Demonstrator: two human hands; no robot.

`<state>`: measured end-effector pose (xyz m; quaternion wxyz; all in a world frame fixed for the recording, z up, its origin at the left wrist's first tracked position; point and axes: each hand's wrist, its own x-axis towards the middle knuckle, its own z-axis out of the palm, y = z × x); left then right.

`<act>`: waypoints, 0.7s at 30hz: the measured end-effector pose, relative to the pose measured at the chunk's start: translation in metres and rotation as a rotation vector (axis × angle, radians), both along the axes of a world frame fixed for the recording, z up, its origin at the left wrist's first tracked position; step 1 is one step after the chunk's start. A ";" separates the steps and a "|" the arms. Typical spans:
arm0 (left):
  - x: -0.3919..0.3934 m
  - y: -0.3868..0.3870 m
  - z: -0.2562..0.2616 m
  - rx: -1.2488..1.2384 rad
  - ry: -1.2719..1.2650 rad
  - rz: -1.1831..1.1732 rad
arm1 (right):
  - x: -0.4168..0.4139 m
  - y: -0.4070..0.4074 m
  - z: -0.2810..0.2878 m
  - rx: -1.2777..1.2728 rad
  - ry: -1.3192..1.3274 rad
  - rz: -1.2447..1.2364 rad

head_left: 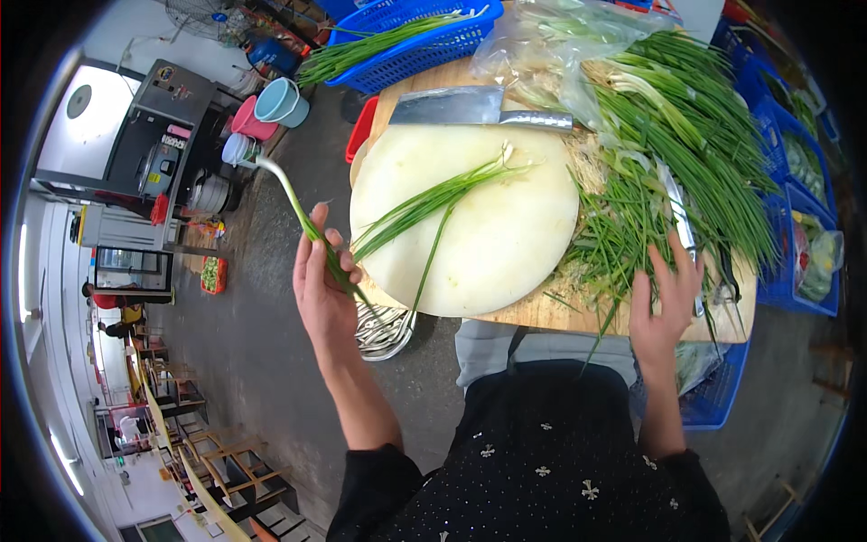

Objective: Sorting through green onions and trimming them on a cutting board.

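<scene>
My left hand [325, 271] grips a spring onion [288, 190] at its green part, the white end pointing up past my fingers, left of the board. Fingers apart, my right hand [667, 298] is over a heap of loose green trimmings [616, 230]; whether it touches them is unclear. Close to its fingertips lies a narrow knife [677, 210]. Several thin spring onions [433, 196] rest on a round white cutting board [501, 251], one leaf hanging towards the near edge. A cleaver [450, 106] lies along the board's far edge. A large pile of spring onions [684, 122] covers the right side.
A clear plastic bag [542, 47] sits by the pile. Beyond the wooden table [501, 322] stands a blue basket [420, 51] with spring onions. A bowl of small fish-like strips [383, 332] is below the near left edge. Blue crates [799, 237] line the right; buckets [281, 101] stand left.
</scene>
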<state>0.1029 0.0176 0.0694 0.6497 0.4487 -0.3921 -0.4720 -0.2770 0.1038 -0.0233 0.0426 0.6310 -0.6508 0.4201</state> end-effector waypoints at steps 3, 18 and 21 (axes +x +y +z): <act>-0.001 -0.030 0.022 0.026 -0.209 0.010 | -0.008 0.024 -0.023 -0.032 0.055 -0.064; -0.041 -0.374 0.052 -0.975 -1.814 0.031 | -0.016 0.025 -0.042 0.074 0.101 -0.162; -0.066 -0.398 0.026 -0.328 -1.823 -0.145 | -0.017 0.024 -0.042 0.104 0.082 -0.188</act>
